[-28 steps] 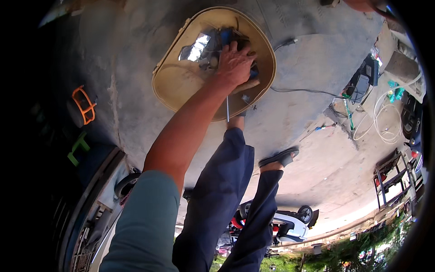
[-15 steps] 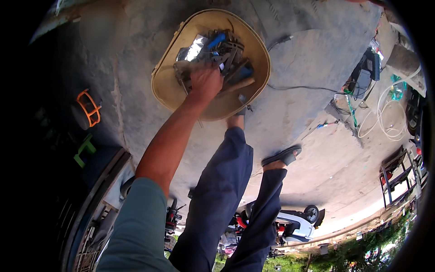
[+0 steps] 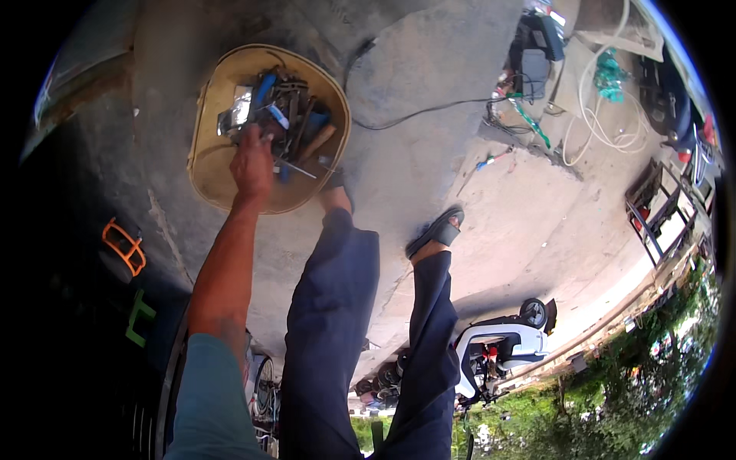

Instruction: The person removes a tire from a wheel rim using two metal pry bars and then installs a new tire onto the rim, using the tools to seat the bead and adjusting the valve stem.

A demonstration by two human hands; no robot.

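Observation:
My left hand [image 3: 252, 165] reaches down into a yellowish tub [image 3: 205, 180] standing on the floor in front of my left foot. Its fingers are bent together over a heap of tools; whatever they may hold is hidden. Just beyond the fingertips lies a blue-and-white piece [image 3: 277, 116]. To the right of the hand, a thin metal rod [image 3: 297, 169] slants across the tub. A wooden handle [image 3: 319, 142] rests near the right wall, and a blue item [image 3: 265, 88] lies at the back beside a shiny silvery piece [image 3: 241, 107]. My right hand is out of view.
A black cable [image 3: 414, 119] runs over the concrete floor to a grey device [image 3: 534, 73]. White tubing [image 3: 586, 115] coils at the right. An orange frame [image 3: 125, 247] and a green stool [image 3: 139, 316] are at the left. A white scooter [image 3: 502, 341] appears at the lower right.
The view has shifted, so the tub now sits further left. My left hand has drawn back towards the tub's near side, and the thin metal rod now shows beside it.

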